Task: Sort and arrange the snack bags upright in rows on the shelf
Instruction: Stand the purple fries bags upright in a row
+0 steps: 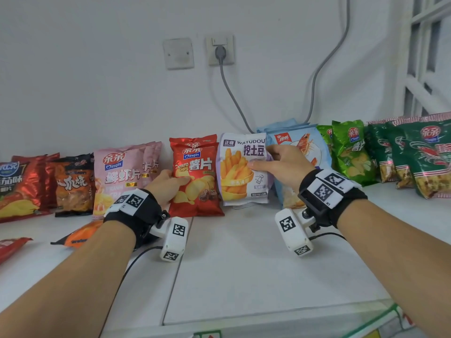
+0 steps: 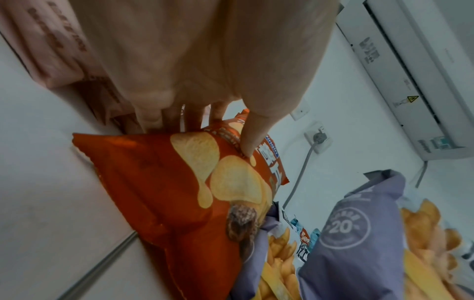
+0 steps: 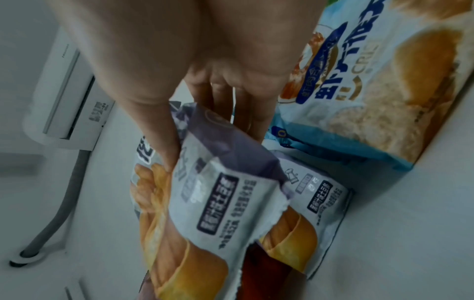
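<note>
Red foil chip bag pinched by left hand, right hand clamping pale-purple fries bag; best seat both bottoms flat.

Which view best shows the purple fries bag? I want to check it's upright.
The head view: the purple fries bag stands whole and upright, gripped by the right hand. The right wrist view shows its lower front close and skewed; the left wrist view catches only its side.

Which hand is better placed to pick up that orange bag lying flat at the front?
Probably the left hand. The orange bag lies flat just beside the left forearm, while the right hand is farther off, with its grip on the purple fries bag.
</note>
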Demonstrator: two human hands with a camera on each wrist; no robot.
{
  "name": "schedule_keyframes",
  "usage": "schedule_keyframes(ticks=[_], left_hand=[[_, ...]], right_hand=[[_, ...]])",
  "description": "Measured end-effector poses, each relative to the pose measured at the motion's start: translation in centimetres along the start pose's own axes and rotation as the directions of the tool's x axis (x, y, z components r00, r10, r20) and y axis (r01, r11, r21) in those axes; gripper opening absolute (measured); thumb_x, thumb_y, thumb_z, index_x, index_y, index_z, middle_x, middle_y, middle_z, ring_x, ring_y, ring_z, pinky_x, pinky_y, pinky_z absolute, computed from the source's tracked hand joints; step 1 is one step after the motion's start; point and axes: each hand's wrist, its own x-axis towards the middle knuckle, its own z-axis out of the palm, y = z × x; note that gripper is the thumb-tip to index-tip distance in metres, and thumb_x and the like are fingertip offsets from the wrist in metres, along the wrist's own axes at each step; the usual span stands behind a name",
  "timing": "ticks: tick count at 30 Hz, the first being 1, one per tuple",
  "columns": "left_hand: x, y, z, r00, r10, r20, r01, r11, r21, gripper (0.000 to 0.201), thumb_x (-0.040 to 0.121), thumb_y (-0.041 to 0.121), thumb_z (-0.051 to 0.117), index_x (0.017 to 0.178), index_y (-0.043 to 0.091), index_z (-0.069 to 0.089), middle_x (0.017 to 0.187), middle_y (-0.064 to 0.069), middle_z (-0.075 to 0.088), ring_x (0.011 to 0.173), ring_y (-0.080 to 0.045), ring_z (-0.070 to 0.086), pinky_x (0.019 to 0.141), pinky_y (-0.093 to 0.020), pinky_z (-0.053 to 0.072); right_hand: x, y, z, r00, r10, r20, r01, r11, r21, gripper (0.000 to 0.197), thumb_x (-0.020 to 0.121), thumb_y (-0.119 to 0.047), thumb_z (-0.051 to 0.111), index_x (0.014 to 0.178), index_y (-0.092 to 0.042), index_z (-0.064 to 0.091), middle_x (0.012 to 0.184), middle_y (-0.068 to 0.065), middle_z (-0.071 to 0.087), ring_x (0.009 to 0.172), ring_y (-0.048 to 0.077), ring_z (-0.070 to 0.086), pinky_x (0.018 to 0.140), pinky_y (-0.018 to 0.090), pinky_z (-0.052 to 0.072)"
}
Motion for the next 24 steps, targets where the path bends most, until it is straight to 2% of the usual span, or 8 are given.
schedule_keyframes(ticks=[3, 7, 10, 12, 15, 17, 20, 24], left_hand=[[0.2, 0.0, 0.1, 1.000, 0.023, -0.008, -0.023, 1.000, -0.019, 0.053, 0.101, 0.019, 0.066, 0.147, 0.003, 0.044, 0.134, -0.022, 0.065, 0.118, -0.040, 0.067, 0.100, -0.054, 0.055], [0.2, -0.1, -0.3, 0.999, 0.040, -0.027, -0.039, 0.999, 0.008, 0.059, 0.100, 0.022, 0.068, 0.150, 0.006, 0.041, 0.134, -0.019, 0.065, 0.106, -0.032, 0.070, 0.071, -0.036, 0.058], [0.0, 0.3, -0.4, 0.995, 0.045, -0.086, -0.045, 0.999, -0.002, 0.074, 0.097, 0.025, 0.072, 0.157, 0.011, 0.031, 0.130, -0.016, 0.067, 0.101, -0.031, 0.073, 0.082, -0.045, 0.062], [-0.4, 0.9, -0.5, 0.980, 0.130, -0.152, -0.132, 0.991, -0.001, 0.078, 0.098, 0.028, 0.072, 0.160, 0.018, 0.026, 0.136, -0.010, 0.064, 0.103, -0.027, 0.073, 0.089, -0.047, 0.061], [-2.0, 2.5, 0.0, 0.908, 0.343, -0.242, -0.350, 0.937, 0.013, 0.048, 0.097, 0.042, 0.069, 0.139, 0.025, 0.052, 0.129, 0.008, 0.065, 0.100, -0.009, 0.070, 0.076, -0.030, 0.058], [-3.4, 3.5, 0.8, 0.895, 0.414, -0.163, -0.432, 0.898, -0.090, 0.039, 0.092, 0.053, 0.069, 0.118, 0.024, 0.065, 0.116, 0.004, 0.074, 0.099, -0.012, 0.073, 0.078, -0.029, 0.058], [-5.2, 4.0, 2.4, 0.890, 0.440, 0.115, -0.414, 0.889, -0.196, 0.068, 0.075, 0.064, 0.075, 0.119, 0.013, 0.066, 0.108, -0.006, 0.078, 0.097, -0.022, 0.076, 0.084, -0.037, 0.062], [-5.6, 3.8, 3.3, 0.872, 0.452, 0.187, -0.417, 0.887, -0.201, 0.075, 0.068, 0.044, 0.094, 0.124, 0.009, 0.059, 0.116, -0.017, 0.074, 0.101, -0.029, 0.076, 0.086, -0.041, 0.063]], right_hand=[[0.0, -0.2, 0.1, 1.000, -0.027, -0.013, 0.028, 0.998, 0.065, 0.025, 0.083, -0.024, 0.086, 0.105, -0.025, 0.074, 0.100, -0.006, 0.081, 0.093, 0.009, 0.077, 0.091, 0.032, 0.060], [0.1, -0.2, 0.1, 0.999, -0.047, -0.022, 0.049, 0.991, 0.127, 0.024, 0.084, -0.020, 0.085, 0.105, -0.022, 0.075, 0.099, -0.005, 0.081, 0.091, 0.009, 0.078, 0.088, 0.030, 0.061], [0.1, -0.2, 0.1, 0.998, -0.052, -0.030, 0.056, 0.988, 0.143, 0.023, 0.084, -0.018, 0.085, 0.104, -0.022, 0.074, 0.098, -0.004, 0.081, 0.089, 0.009, 0.078, 0.082, 0.028, 0.061], [0.2, -0.2, 0.1, 0.998, -0.058, -0.040, 0.063, 0.985, 0.162, 0.021, 0.085, -0.016, 0.084, 0.102, -0.022, 0.075, 0.095, -0.006, 0.081, 0.088, 0.009, 0.078, 0.077, 0.024, 0.060], [0.1, -0.3, 0.1, 0.996, -0.081, -0.040, 0.087, 0.981, 0.174, 0.018, 0.086, -0.017, 0.083, 0.102, -0.023, 0.075, 0.094, -0.009, 0.081, 0.087, 0.010, 0.078, 0.069, 0.019, 0.059], [0.0, -0.4, 0.2, 0.995, -0.097, -0.033, 0.101, 0.979, 0.179, 0.017, 0.088, -0.020, 0.082, 0.102, -0.025, 0.075, 0.095, -0.008, 0.081, 0.087, 0.011, 0.078, 0.069, 0.020, 0.060], [-0.1, -0.6, 0.3, 0.992, -0.126, -0.017, 0.127, 0.974, 0.188, 0.015, 0.089, -0.024, 0.081, 0.103, -0.026, 0.076, 0.094, -0.008, 0.082, 0.083, 0.008, 0.078, 0.060, 0.015, 0.055], [-0.2, -0.7, 0.5, 0.987, -0.162, -0.002, 0.159, 0.964, 0.212, 0.020, 0.087, -0.028, 0.083, 0.106, -0.025, 0.077, 0.094, -0.005, 0.082, 0.080, 0.007, 0.077, 0.054, 0.012, 0.050]])
